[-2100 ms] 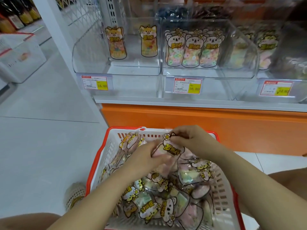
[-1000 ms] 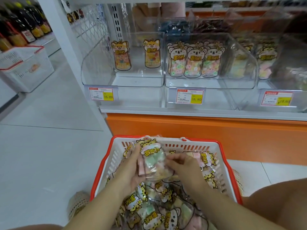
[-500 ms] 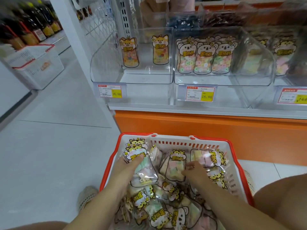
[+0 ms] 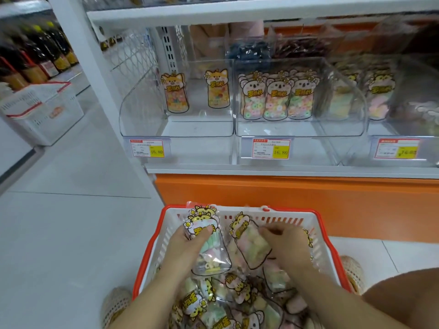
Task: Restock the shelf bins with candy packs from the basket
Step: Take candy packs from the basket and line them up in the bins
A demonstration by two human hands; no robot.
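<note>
A: Where is the candy pack?
B: In the basket, at its far-left corner: a clear pouch, cartoon-animal label, pastel sweets. The left hand has its grip wrapped round it, thumb on the label.
A: And the right hand?
B: Its grip pinches the top of a second pack just beside.
A: So, picking stock?
B: I judge so. Next: raise both to the shelf bins, standing them upright with matching ones.

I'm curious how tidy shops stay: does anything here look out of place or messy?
Nothing spilled or torn. The left bin looks sparse: only two packs standing apart, while the middle bin holds a tight row. Packs in the basket lie jumbled.
</note>
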